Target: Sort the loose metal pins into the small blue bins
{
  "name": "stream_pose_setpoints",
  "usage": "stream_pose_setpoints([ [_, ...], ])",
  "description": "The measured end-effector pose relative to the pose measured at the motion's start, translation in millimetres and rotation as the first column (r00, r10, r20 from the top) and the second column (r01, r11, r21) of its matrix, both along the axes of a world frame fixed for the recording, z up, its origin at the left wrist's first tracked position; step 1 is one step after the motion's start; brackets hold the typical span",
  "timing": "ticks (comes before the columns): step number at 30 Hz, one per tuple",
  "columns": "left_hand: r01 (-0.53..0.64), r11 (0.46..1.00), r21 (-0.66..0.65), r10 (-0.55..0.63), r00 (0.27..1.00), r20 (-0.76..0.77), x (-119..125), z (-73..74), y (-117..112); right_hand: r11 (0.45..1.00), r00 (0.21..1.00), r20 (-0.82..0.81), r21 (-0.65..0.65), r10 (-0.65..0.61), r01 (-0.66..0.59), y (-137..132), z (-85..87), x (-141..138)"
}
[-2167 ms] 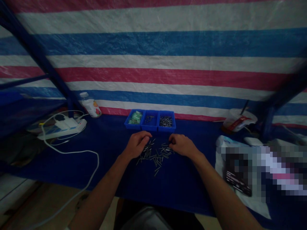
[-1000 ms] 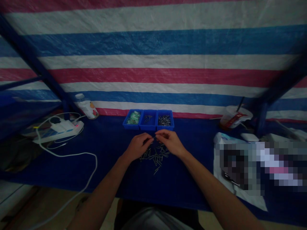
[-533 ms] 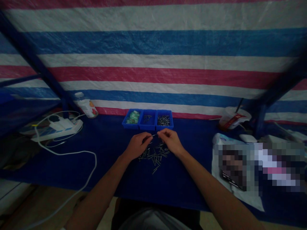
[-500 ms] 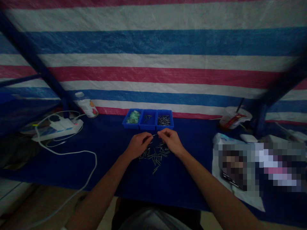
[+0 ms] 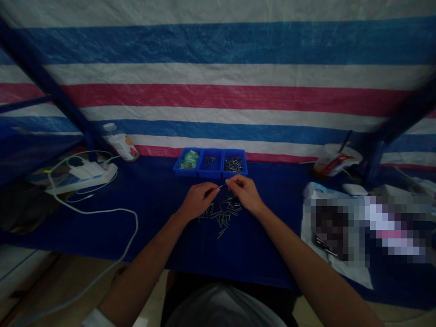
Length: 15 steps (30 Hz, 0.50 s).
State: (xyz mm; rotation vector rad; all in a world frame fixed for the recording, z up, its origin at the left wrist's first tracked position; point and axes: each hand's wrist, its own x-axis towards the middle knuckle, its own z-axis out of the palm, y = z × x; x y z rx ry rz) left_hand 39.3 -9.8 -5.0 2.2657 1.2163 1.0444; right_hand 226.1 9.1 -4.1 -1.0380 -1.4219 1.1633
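Observation:
Between my hands, above the pile, is one thin, shiny, pin-like metal piece (image 5: 222, 185). The thumb and fingers of my left hand (image 5: 199, 200) pinch its left end. At its right end, the fingertips of my right hand (image 5: 245, 193) are closed on it. Below them, many similar slim metal pieces (image 5: 223, 217) lie loose on the blue tabletop; their exact kind is too small to tell. Just beyond my hands three blue bins stand side by side: the left bin (image 5: 185, 173) with green-tinted clear packets, the middle bin (image 5: 209, 174) with a few metal pieces, the right bin (image 5: 234, 172) with many.
On the left are a power strip (image 5: 86, 177) with a white cable (image 5: 114, 210) and a bottle (image 5: 123, 146). To the right stand a plastic cup (image 5: 335, 161) with a straw and a white plastic bag (image 5: 309, 222). A striped tarp (image 5: 218, 97) hangs behind.
The view has tipped slightly, so the table and bins sit higher in the picture. Both hands stay on the metal piece, which now slants up to the right a little more clearly.

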Motion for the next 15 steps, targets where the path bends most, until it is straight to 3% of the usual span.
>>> stream_pose_setpoints([
  [7,0.007,0.991,-0.133,0.005,0.996,0.093,16,-8.1,-2,0.985,0.977,-0.143,0.053,-0.157,0.166,-7,-8.6,0],
  [15,0.018,0.988,-0.154,-0.006,0.997,0.083,22,-8.7,0,0.943,0.915,-0.271,0.066,-0.298,0.327,-5,-13.7,10],
])
